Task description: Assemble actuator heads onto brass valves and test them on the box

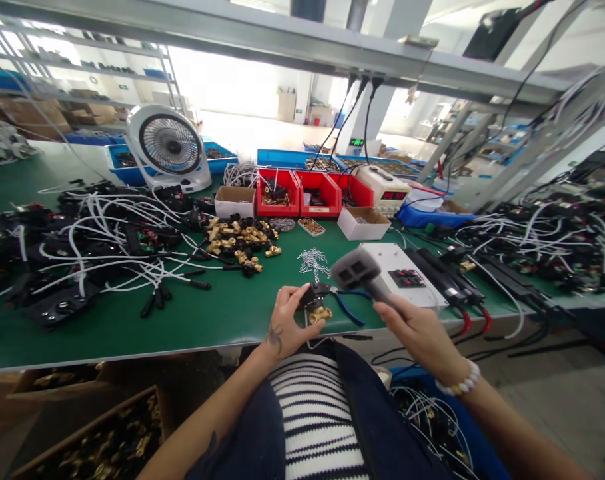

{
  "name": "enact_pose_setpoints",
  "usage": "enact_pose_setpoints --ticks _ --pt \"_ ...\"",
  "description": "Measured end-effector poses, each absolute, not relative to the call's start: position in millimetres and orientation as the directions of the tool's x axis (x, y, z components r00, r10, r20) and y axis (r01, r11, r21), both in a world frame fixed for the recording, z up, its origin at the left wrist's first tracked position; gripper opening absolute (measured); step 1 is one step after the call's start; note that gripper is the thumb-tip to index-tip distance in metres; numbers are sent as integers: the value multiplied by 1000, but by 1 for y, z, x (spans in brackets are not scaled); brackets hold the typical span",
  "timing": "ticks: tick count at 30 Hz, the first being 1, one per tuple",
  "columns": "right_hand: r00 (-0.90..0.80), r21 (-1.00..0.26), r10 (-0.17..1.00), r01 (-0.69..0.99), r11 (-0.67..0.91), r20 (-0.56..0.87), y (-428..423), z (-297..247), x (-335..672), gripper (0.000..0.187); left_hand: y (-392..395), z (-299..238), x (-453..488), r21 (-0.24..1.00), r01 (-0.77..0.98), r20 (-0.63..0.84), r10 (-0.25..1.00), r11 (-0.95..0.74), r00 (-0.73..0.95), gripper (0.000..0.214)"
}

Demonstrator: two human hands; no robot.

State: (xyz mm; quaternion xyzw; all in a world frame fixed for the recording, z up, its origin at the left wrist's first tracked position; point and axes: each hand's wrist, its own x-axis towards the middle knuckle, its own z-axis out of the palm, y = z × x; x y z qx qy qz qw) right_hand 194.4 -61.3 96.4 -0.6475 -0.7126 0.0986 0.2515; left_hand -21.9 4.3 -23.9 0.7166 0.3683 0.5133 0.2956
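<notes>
My left hand (pixel 288 319) is closed round a black plastic housing (pixel 310 297) with a brass valve fitting (pixel 320 315) at its lower end, held at the table's front edge. My right hand (pixel 417 330) grips the handle of a grey mallet (pixel 355 268). Its head is blurred and hangs in the air above and to the right of the housing, apart from it. Blue-handled pliers (pixel 352 308) lie just behind my left hand. Beyond them sits a small heap of silver metal clips (pixel 313 261).
Brass fittings (pixel 240 240) and a tangle of white-cabled black units (pixel 112 240) cover the left side. Red bins (pixel 320 195), small white boxes (pixel 363 223) and a fan (pixel 170 147) stand behind. A white panel (pixel 402 273) and black tools with cables lie right.
</notes>
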Motion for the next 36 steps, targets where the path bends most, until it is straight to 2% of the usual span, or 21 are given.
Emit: enact_pose_setpoints --ticks 2,3,7,8,13,15,18,19,21,24,26,29,30,31,34,36 --pt "33 -502 937 850 157 348 -62 98 195 56 4 -24 -22 805 225 512 834 -549 204 68" --pt "28 -489 937 858 156 349 -61 97 194 57 4 -24 -22 806 225 510 836 -547 204 68" --pt "-133 -325 984 931 166 122 -59 88 192 60 4 -24 -22 809 224 506 838 -543 203 68" --pt "-141 -315 984 934 168 106 -59 88 192 60 4 -24 -22 810 225 505 839 -542 203 68" --pt "13 -472 956 871 133 293 -60 97 196 59 4 -25 -22 814 225 497 843 -536 207 68" --pt "-34 -441 977 889 125 209 -59 95 193 59 4 -24 -22 815 223 496 843 -535 207 68" --pt "-164 -359 986 921 155 5 -57 88 186 58 5 -24 -21 813 215 501 838 -541 215 69" --pt "-179 -356 984 920 165 -6 -56 87 185 58 5 -24 -21 813 213 501 838 -542 217 68" --pt "-156 -389 984 904 177 85 -55 88 186 59 5 -24 -21 819 211 494 843 -534 215 68" --pt "-25 -454 955 876 163 295 -55 91 189 62 6 -23 -20 835 206 475 857 -510 198 67" --pt "-27 -408 960 902 144 279 -54 90 190 64 6 -22 -21 842 199 467 862 -502 195 67" --pt "-138 -273 987 949 157 88 -53 90 189 66 5 -21 -23 851 185 458 867 -492 196 66" --pt "-149 -258 987 953 161 65 -52 91 189 66 5 -21 -24 856 178 453 870 -486 196 66" --pt "-142 -267 986 950 160 84 -52 93 189 66 5 -22 -24 861 169 447 872 -480 198 66" --pt "-58 -335 961 930 150 270 -56 97 194 68 7 -24 -20 876 137 431 878 -463 210 67" --pt "-44 -352 947 922 161 318 -60 96 198 69 6 -23 -15 877 134 429 878 -461 212 69"
